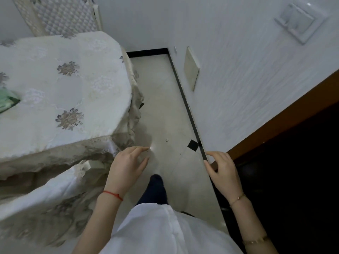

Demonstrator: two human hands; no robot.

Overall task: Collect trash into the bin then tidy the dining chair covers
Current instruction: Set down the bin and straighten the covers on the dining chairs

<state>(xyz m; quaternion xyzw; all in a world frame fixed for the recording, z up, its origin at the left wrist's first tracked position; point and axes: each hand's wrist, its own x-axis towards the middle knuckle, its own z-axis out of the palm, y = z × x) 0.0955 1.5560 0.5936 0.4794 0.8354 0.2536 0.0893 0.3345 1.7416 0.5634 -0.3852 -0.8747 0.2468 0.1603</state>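
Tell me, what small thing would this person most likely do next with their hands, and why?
Probably reach the left hand down and left to the chair cover beside it and tug it straight. Both hands, the right hand too, hang empty with fingers relaxed, no bin or obvious trash shows on the floor, and the cover's fabric looks rumpled under the table's cloth.

green item [7, 102] cut off at left edge, chair cover [40, 208] blurred, doorway [293, 171] interior dark

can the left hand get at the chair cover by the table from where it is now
Probably yes. The left hand is open and holds nothing, hovering just right of the chair cover, with nothing visible between them.
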